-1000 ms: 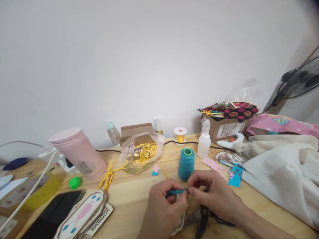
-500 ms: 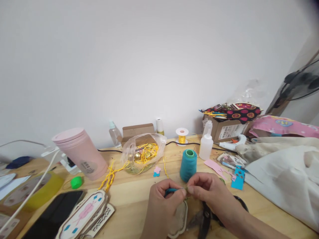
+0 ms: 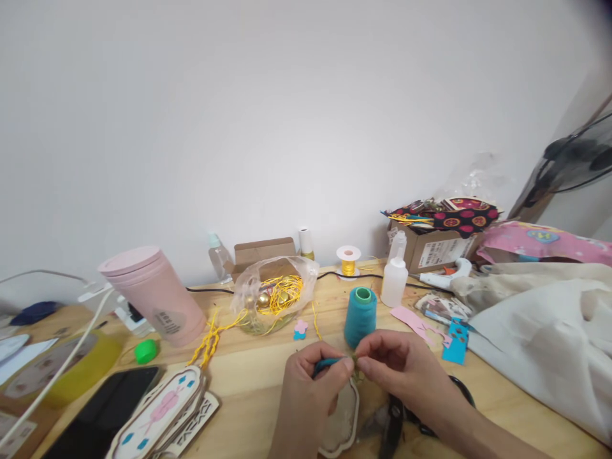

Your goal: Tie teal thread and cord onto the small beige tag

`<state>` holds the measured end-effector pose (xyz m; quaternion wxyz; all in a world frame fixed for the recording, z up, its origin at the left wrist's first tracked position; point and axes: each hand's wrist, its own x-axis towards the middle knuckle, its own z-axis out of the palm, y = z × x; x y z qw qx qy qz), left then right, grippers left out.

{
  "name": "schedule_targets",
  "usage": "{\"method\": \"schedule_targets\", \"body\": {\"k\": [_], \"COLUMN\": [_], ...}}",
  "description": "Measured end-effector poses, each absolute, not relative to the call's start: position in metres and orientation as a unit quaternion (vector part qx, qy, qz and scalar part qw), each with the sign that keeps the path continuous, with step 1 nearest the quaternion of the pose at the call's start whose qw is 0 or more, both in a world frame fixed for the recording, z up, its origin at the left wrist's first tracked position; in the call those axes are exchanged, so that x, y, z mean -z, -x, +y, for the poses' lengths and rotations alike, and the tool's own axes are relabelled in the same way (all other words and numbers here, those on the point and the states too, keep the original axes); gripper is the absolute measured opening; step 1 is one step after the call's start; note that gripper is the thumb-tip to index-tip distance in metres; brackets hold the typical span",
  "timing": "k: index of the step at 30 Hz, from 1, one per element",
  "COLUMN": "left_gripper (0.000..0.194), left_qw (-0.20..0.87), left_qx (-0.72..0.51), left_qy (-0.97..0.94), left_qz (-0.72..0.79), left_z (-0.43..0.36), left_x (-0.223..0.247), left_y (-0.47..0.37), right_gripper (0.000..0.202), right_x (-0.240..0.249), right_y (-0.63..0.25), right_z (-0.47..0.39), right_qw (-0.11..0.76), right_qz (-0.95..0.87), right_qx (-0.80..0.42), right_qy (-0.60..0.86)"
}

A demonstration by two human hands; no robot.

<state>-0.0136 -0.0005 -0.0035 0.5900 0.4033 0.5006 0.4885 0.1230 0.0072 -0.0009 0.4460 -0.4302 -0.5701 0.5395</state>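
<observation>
Fingertip to fingertip, my two hands meet low in the middle of the view. My left hand (image 3: 310,389) is closed, pinching a teal thread bundle (image 3: 326,364) that curves out between the fingers. My right hand (image 3: 406,373) pinches a thin yellow-green cord (image 3: 356,371) close to the left fingertips; the exact join is too small to make out. Just behind the hands stands a cone of teal thread (image 3: 361,319). Beneath them lies a pale scalloped plaque (image 3: 343,417), partly covered by the left hand. Black-handled scissors (image 3: 394,417) lie under the right hand.
On the left are a pink tumbler (image 3: 157,296), a phone (image 3: 102,411) and stacked decorated plaques (image 3: 160,411). A plastic bag of yellow cord and gold bells (image 3: 277,294) sits behind. Rightward are a squeeze bottle (image 3: 394,282), blue felt scrap (image 3: 456,341) and white cloth (image 3: 540,344).
Both hands keep their pinch and have shifted only slightly. The yellow-green cord shows a little more below the fingertips. The things on the table stay in place.
</observation>
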Motion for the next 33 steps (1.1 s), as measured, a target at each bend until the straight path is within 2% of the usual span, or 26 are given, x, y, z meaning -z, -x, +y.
{"method": "schedule_targets", "body": {"k": [6, 17, 33], "left_gripper": [0.019, 0.017, 0.021], "left_qw": [0.585, 0.595, 0.554], "left_qx": [-0.492, -0.504, -0.478], "left_qy": [-0.397, -0.403, -0.448], "left_qz": [0.508, 0.479, 0.515], "left_z": [0.001, 0.0011, 0.0002], "left_x": [0.0033, 0.0084, 0.0062], "left_y": [0.0134, 0.0155, 0.0154], "right_gripper": [0.016, 0.018, 0.013], "right_x": [0.0024, 0.0032, -0.0055], "right_y": [-0.1245, -0.124, -0.1318], "right_z": [0.0083, 0.009, 0.0126], "right_qw": [0.477, 0.476, 0.414], "right_qz": [-0.579, -0.545, -0.689], "right_qx": [-0.516, -0.549, -0.397], "right_qy": [0.414, 0.419, 0.444]}}
